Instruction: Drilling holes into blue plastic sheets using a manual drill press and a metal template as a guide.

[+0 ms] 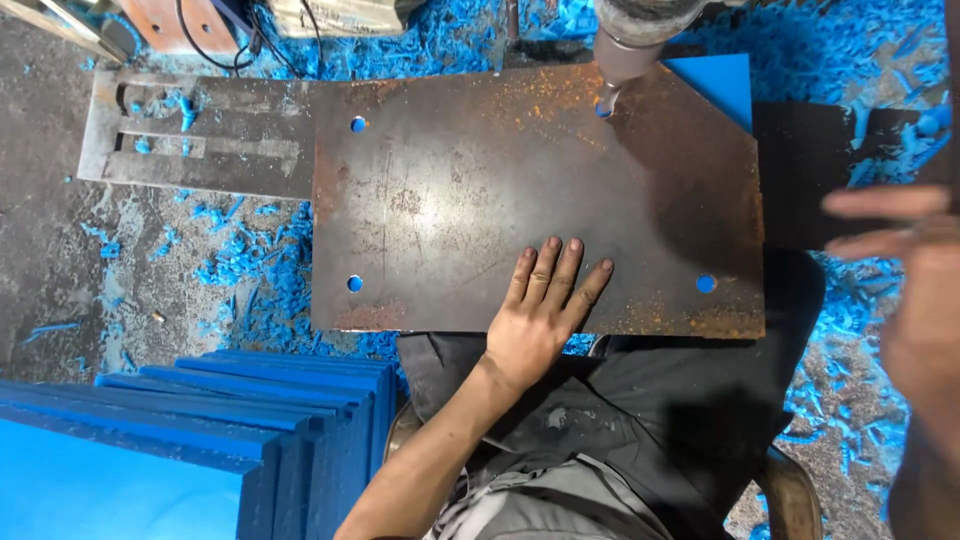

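Left hand (545,305): open, palm flat on the rusty steel plate (450,190), near edge. Right hand (915,290): blurred at right, grip indeterminable. Drill bit (606,100) at the far hole; firm, even downward pressure likely keeps the plate from shifting.

Rusted steel over bright blue plastic

Your left hand (540,310) lies flat on a steel plate (450,190), matt dark grey, scratched, with orange rust along its near and left edges. Under it a smooth blue plastic sheet (720,85) shows at the far right corner. Blue plastic shavings (250,265) litter the rough grey floor (50,260); the stacked blue slabs (200,420) look smooth and matt.
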